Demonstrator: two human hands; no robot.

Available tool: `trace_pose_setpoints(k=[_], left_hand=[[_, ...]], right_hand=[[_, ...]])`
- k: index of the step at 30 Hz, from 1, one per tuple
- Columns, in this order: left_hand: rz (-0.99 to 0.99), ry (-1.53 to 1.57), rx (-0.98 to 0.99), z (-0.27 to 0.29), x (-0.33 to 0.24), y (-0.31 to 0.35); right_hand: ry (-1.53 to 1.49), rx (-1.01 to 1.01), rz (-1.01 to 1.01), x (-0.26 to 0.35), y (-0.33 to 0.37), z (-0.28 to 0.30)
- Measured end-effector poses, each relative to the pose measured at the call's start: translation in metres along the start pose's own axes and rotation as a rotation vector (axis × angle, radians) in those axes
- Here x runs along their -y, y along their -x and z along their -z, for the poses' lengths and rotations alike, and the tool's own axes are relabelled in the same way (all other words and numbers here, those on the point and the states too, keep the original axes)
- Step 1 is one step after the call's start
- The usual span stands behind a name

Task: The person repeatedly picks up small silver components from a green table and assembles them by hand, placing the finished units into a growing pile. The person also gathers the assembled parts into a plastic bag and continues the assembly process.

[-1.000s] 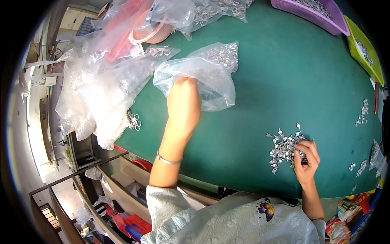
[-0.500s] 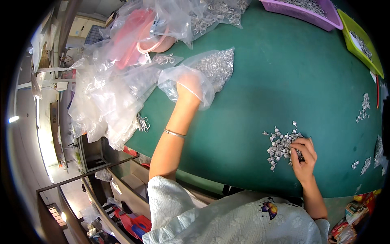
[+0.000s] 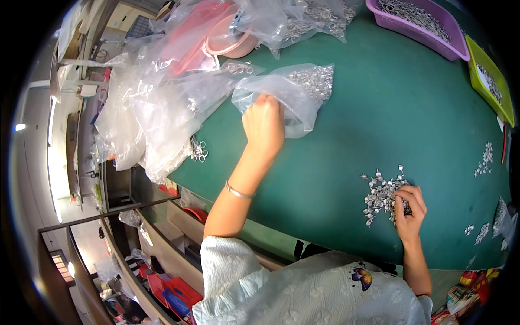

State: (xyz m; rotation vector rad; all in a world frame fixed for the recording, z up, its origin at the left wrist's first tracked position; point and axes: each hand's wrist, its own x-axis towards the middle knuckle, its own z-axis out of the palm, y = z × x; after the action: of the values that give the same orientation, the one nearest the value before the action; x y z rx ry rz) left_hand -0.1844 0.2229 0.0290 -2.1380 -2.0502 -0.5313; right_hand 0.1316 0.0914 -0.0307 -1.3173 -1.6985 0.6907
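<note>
My left hand (image 3: 264,123) is closed in a fist at the mouth of a clear plastic bag (image 3: 300,122). Its fingertips are hidden, so what they hold cannot be made out. Many small silver metal parts (image 3: 317,81) fill the bag's far end. To the right, a loose pile of small silver metal pieces (image 3: 379,197) with round heads lies on the green tabletop (image 3: 336,157). Bent over the pile's right edge, my right hand (image 3: 413,210) has its thumb and fingers closed around some of these pieces.
Large clear bags (image 3: 157,103) and a pink basin (image 3: 233,46) crowd the left and far left. A purple basket (image 3: 422,27) and a green tray (image 3: 485,81), both with metal parts, stand far right. Metal rings (image 3: 199,150) lie at the left edge; small heaps (image 3: 483,160) at right.
My left hand has drawn back out of the clear bag and now shows as a fist at its mouth. My right hand stays at the pile. The whole view has shifted slightly.
</note>
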Motion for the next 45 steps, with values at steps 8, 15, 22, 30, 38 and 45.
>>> trace_pose_setpoints(k=[8,15,22,30,38,45], left_hand=[[0.000,0.555,-0.034,0.082,-0.055,0.079],[-0.268,0.753,0.151,0.112,-0.105,0.107],[-0.248,1.011,0.169,0.118,-0.127,0.122],[-0.169,1.267,0.275,0.125,-0.150,0.134],[-0.137,1.319,0.291,0.124,-0.151,0.141],[0.299,0.769,-0.337,0.035,-0.050,0.075]], right_hand=[[0.262,-0.036,0.167,0.058,-0.015,0.009],[-0.076,0.095,0.299,0.129,-0.036,0.007],[-0.229,-0.025,0.165,0.133,-0.007,0.026],[-0.303,-0.097,0.139,0.137,0.017,0.049],[-0.264,-0.074,0.158,0.135,0.026,0.051],[-0.037,0.096,-0.074,0.090,0.038,0.038]])
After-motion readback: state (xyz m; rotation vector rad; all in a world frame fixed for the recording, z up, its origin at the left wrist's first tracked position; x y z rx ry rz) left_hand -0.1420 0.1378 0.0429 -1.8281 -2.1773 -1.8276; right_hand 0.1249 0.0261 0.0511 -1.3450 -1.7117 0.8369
